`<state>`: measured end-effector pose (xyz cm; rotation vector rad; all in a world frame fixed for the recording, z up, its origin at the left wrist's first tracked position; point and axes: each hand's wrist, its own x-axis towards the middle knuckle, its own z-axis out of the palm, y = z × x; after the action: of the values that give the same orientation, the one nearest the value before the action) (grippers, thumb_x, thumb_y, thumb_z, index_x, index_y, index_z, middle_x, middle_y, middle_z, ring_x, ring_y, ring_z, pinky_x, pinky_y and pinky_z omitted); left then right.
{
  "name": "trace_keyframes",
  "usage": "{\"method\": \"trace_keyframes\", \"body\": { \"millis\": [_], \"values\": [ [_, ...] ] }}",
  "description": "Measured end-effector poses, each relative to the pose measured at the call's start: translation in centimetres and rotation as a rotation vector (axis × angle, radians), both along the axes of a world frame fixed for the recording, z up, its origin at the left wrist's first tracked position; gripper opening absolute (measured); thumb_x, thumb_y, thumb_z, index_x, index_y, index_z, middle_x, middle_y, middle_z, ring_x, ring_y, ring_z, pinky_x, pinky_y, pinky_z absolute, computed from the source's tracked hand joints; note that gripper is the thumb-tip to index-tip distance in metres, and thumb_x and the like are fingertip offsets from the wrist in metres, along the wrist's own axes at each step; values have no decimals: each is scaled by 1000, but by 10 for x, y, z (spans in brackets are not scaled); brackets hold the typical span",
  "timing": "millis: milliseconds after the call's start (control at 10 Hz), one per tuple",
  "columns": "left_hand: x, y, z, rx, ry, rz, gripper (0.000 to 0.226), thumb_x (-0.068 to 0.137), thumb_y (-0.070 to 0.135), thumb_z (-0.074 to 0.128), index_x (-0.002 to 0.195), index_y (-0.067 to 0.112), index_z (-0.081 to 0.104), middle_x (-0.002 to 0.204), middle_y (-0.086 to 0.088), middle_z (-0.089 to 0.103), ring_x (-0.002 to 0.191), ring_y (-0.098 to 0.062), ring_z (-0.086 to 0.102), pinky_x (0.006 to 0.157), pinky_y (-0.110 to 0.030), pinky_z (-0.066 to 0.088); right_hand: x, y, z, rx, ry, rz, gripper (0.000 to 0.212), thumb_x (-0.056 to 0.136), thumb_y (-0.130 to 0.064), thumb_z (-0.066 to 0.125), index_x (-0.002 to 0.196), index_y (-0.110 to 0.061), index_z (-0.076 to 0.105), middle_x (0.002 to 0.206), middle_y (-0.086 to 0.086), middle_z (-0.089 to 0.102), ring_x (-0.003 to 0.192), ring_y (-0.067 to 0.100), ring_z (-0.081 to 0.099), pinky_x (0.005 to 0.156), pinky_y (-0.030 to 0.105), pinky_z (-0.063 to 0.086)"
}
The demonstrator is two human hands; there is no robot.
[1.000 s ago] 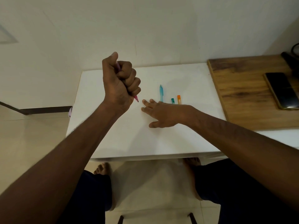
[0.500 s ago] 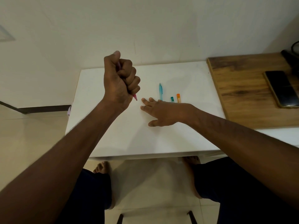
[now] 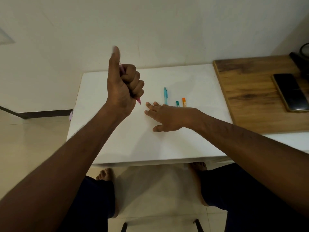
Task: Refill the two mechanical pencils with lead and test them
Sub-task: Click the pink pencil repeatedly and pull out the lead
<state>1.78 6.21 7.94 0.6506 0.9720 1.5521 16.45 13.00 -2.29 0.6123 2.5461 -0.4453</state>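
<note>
Fingers of the left hand (image 3: 124, 87) were curled in a fist round the pink mechanical pencil (image 3: 138, 101), held raised above the white counter (image 3: 192, 77) with its tip pointing down and its top end showing beside the thumb. The thumb stood straight up, lifted off the pencil's top; half a second before it had lain lower, folded against the fist. The right hand (image 3: 168, 117) lay flat on the counter, its grip slack, fingers spread and holding nothing, in much the same place as before. The blue mechanical pencil (image 3: 165, 95) lay on the counter just beyond the right hand's fingers, lengthwise away from the person. Beside it lay two small lead cases, a teal lead case (image 3: 177, 103) and an orange lead case (image 3: 184, 102), their near ends hidden behind the right wrist; whether either held lead could not be told. A dark phone (image 3: 291, 92) rested on the wooden surface (image 3: 247, 91) to the right, well apart from the pencils.
</note>
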Motion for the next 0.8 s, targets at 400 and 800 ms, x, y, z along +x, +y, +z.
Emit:
{"method": "trace_keyframes", "body": {
  "millis": [400,800],
  "values": [
    [1,1,1,-11,7,49,69,111,44,27,44,28,25,40,13,20,40,-7,10,42,-18,16,0,2,-3,-1,9,1,84,107,-44,56,168,-16,6,176,6,-12,163,29,-5,129,48,14],
    [1,2,1,-15,-24,47,57,109,38,25,55,25,15,49,7,9,47,-12,3,45,-18,11,0,1,-1,3,3,6,84,107,-44,55,168,-16,6,176,7,-12,163,29,-5,129,48,14]
  ]
}}
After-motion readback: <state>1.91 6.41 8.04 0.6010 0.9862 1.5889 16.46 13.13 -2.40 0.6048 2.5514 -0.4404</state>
